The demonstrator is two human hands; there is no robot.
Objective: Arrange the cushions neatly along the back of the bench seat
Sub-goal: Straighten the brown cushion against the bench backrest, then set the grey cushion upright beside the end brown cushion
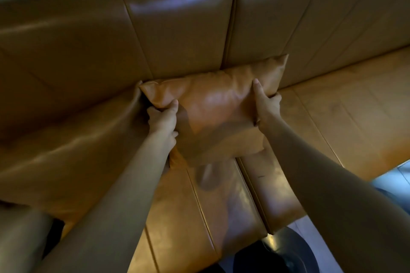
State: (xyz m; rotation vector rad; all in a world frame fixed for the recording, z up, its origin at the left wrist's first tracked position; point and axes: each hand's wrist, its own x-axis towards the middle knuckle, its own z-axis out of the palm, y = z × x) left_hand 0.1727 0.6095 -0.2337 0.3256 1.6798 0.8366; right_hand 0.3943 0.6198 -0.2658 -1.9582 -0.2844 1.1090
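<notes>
A tan leather cushion (215, 108) leans against the padded backrest (177, 29) of the bench, its lower edge on the seat (332, 122). My left hand (163, 118) grips its left side, thumb on the front face. My right hand (266, 106) grips its right side, fingers behind and thumb in front. A second, larger tan cushion (73, 144) lies slumped to the left, touching the held cushion's left corner.
The bench seat runs on to the right with bare leather. A dark round table base (286, 252) stands on the pale floor below the seat's front edge. Another brown padded shape (20, 228) sits at the lower left corner.
</notes>
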